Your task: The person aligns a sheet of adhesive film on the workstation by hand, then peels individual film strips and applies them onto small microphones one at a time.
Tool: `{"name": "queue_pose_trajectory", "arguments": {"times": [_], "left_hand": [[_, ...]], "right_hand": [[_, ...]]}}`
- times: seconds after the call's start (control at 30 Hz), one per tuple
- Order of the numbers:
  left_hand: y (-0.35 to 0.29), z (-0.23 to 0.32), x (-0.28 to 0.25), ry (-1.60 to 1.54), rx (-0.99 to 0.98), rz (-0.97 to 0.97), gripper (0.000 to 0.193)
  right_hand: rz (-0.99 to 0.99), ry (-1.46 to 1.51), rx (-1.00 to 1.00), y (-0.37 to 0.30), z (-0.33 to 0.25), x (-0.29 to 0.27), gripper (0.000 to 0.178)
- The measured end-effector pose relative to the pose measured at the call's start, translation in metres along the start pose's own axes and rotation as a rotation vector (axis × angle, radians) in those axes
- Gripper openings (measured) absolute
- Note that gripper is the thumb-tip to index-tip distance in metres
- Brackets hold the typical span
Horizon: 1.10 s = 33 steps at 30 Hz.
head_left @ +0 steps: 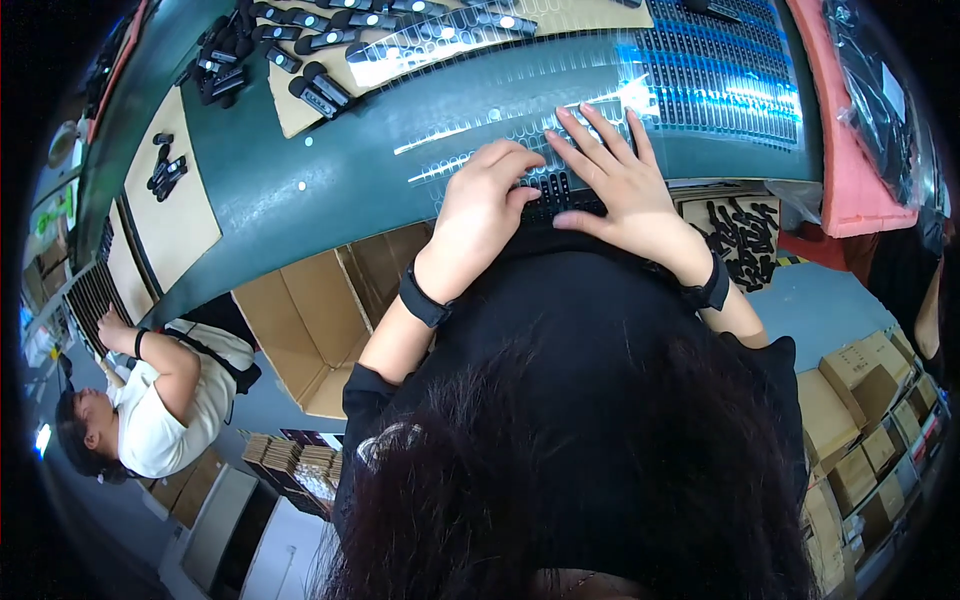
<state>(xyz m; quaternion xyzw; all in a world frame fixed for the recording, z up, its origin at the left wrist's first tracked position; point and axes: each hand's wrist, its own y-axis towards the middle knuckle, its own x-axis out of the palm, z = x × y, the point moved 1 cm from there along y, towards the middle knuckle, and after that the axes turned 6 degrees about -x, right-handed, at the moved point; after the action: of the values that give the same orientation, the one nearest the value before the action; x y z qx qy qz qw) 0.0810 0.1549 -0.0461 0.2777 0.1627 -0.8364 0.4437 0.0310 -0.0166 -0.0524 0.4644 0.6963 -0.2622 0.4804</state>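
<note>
The person wears a black top with short, loose black sleeves. A broad black wristband circles the wrist behind the bare left hand; a similar black strap sits behind the bare right hand. Long, dark hair falls in loose strands, with a pale, indistinct patch on one side.

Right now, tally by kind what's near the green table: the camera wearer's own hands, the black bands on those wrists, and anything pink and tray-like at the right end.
Hands, left hand and right hand: 2
Black wristbands: 2
Pink tray-like holder: 1
Total: 5
</note>
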Motion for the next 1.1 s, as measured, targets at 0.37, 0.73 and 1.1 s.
{"name": "queue_pose_trajectory", "arguments": {"times": [0.37,0.73,1.1], "left_hand": [[-0.001,-0.001,0.002,-0.005,0.024,-0.022,0.026],[-0.003,0.003,0.010,0.097,0.178,0.039,0.021],[0.002,0.015,0.014,0.273,0.243,0.016,0.013]], "right_hand": [[0.038,-0.210,0.031,0.002,-0.001,0.016,0.067],[0.059,-0.254,0.029,0.004,0.000,0.020,0.065],[0.034,-0.177,0.048,0.004,-0.002,0.011,0.062]]}}
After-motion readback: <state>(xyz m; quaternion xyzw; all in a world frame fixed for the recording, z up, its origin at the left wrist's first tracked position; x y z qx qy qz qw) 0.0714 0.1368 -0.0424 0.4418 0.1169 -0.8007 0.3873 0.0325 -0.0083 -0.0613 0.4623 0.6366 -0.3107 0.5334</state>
